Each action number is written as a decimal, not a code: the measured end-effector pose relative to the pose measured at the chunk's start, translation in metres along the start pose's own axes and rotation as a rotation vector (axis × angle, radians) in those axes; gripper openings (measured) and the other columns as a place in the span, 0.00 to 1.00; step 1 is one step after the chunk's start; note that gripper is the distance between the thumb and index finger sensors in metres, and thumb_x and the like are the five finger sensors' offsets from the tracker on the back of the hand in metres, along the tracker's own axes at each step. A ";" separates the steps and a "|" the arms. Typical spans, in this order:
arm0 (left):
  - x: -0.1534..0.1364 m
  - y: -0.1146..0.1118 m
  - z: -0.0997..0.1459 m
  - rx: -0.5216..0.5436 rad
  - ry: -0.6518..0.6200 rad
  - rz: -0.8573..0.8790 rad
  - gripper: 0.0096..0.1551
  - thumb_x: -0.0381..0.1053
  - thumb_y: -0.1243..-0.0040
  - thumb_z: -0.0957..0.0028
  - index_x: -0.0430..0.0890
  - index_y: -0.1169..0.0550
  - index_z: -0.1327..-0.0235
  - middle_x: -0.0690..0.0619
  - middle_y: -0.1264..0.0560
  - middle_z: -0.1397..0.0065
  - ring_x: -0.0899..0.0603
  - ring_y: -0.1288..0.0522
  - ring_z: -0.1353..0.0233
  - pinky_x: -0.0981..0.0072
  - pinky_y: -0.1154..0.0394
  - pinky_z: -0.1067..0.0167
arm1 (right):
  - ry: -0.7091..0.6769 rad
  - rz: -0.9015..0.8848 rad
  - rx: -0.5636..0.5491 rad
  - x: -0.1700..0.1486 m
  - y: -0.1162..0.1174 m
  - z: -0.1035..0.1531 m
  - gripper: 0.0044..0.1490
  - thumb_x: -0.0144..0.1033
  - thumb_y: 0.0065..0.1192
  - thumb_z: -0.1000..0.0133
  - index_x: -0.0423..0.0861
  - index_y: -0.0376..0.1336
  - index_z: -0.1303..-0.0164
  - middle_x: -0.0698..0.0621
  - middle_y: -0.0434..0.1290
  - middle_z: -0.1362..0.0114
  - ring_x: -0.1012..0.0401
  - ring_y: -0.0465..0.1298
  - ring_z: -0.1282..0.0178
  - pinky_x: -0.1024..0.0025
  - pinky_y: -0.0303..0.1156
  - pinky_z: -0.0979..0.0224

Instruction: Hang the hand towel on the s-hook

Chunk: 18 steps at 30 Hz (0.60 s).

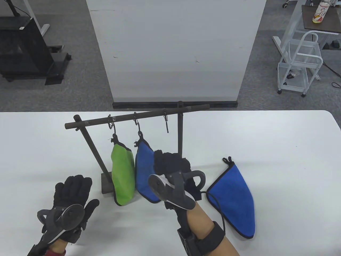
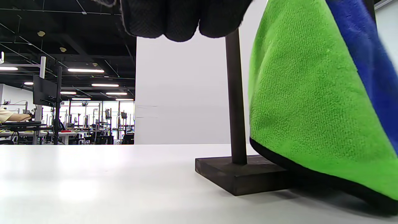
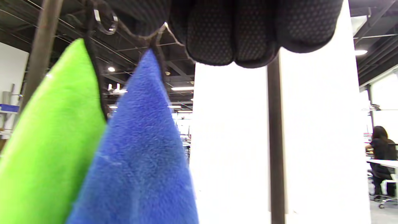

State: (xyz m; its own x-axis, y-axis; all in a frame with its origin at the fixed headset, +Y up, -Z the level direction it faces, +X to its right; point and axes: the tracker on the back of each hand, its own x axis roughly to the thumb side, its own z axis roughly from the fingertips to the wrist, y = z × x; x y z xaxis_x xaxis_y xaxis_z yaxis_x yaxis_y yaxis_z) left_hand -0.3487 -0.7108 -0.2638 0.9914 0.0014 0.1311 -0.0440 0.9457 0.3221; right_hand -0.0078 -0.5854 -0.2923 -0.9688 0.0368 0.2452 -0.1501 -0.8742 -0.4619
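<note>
rack: dark bar rack (image 1: 138,115) stands on the bench (image 1: 279,138), three s-hooks on the bar.
done: I see the green towel (image 1: 122,174) hanging on the left s-hook (image 1: 111,124) and a blue towel (image 1: 143,173) hanging on the middle s-hook (image 1: 137,125); the right wrist view shows both loops up on their hooks.
left to do: third s-hook (image 1: 166,121) is bare; second blue towel (image 1: 237,197) lies flat on the bench, well right of the rack, its loop at the far tip. I judge two of three hung, one to go.
right hand: my right hand (image 1: 173,170) is raised beside the hung blue towel, just in front of the right post; fingers (image 3: 248,34) look curled, and I cannot tell whether they touch the towel or hold anything.
left hand: my left hand (image 1: 72,197) rests flat on the bench near the rack base (image 2: 242,174), fingers spread wide, holding nothing.
next, my guess: right hand goes to the loose towel, takes it by the loop, lifts it to the bare hook.
</note>
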 end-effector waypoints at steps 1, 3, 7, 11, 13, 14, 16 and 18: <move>0.000 0.000 0.000 0.000 -0.001 0.002 0.49 0.73 0.63 0.61 0.55 0.39 0.24 0.49 0.44 0.16 0.36 0.43 0.17 0.38 0.51 0.21 | 0.016 0.004 0.004 -0.007 0.000 0.001 0.31 0.45 0.62 0.49 0.47 0.63 0.36 0.46 0.76 0.41 0.48 0.77 0.42 0.53 0.76 0.41; 0.002 0.000 0.000 0.001 -0.006 0.005 0.49 0.73 0.62 0.61 0.55 0.39 0.24 0.49 0.44 0.16 0.36 0.43 0.17 0.38 0.51 0.21 | 0.069 0.010 0.018 -0.029 0.001 0.002 0.32 0.45 0.62 0.49 0.47 0.63 0.36 0.45 0.76 0.40 0.47 0.77 0.40 0.52 0.75 0.40; 0.002 0.000 0.000 -0.002 -0.007 -0.001 0.49 0.73 0.63 0.61 0.55 0.39 0.24 0.49 0.44 0.16 0.36 0.43 0.17 0.38 0.51 0.21 | 0.198 0.057 0.061 -0.076 0.004 -0.001 0.33 0.47 0.62 0.49 0.47 0.63 0.35 0.44 0.75 0.38 0.46 0.76 0.38 0.50 0.75 0.38; 0.003 0.000 0.000 0.001 -0.008 0.003 0.49 0.73 0.63 0.61 0.55 0.39 0.24 0.49 0.44 0.16 0.36 0.43 0.17 0.39 0.51 0.21 | 0.368 0.108 0.168 -0.133 0.017 -0.003 0.34 0.48 0.62 0.50 0.47 0.62 0.34 0.44 0.74 0.35 0.44 0.75 0.35 0.49 0.74 0.37; 0.003 -0.001 0.000 0.000 -0.010 -0.003 0.49 0.73 0.63 0.61 0.55 0.39 0.24 0.49 0.44 0.16 0.36 0.43 0.17 0.38 0.51 0.21 | 0.416 0.123 0.209 -0.148 0.023 -0.002 0.35 0.49 0.62 0.50 0.46 0.62 0.34 0.43 0.73 0.34 0.44 0.75 0.35 0.51 0.75 0.39; 0.003 -0.001 0.000 -0.003 -0.009 -0.003 0.49 0.73 0.62 0.61 0.55 0.39 0.24 0.49 0.44 0.16 0.36 0.43 0.17 0.39 0.51 0.21 | 0.452 0.131 0.241 -0.160 0.029 0.000 0.35 0.49 0.62 0.50 0.47 0.62 0.33 0.43 0.73 0.33 0.43 0.75 0.34 0.51 0.75 0.39; 0.002 -0.001 0.000 -0.006 -0.005 -0.003 0.49 0.73 0.62 0.61 0.55 0.39 0.24 0.49 0.44 0.16 0.36 0.43 0.17 0.39 0.51 0.21 | 0.495 0.140 0.280 -0.172 0.037 0.003 0.36 0.49 0.62 0.50 0.47 0.62 0.33 0.42 0.73 0.32 0.43 0.74 0.33 0.51 0.75 0.39; 0.002 -0.001 0.000 -0.009 -0.003 -0.003 0.49 0.73 0.63 0.61 0.55 0.39 0.24 0.49 0.44 0.16 0.36 0.43 0.17 0.39 0.51 0.21 | 0.541 0.140 0.313 -0.184 0.046 0.007 0.35 0.48 0.62 0.49 0.47 0.62 0.33 0.42 0.72 0.31 0.43 0.73 0.32 0.51 0.75 0.39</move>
State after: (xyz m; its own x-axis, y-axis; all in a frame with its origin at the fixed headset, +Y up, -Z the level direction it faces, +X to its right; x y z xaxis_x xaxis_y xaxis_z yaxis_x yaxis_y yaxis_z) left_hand -0.3464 -0.7118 -0.2642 0.9911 -0.0023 0.1329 -0.0399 0.9485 0.3141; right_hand 0.1650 -0.6356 -0.3532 -0.9501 0.0797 -0.3016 -0.0296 -0.9855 -0.1671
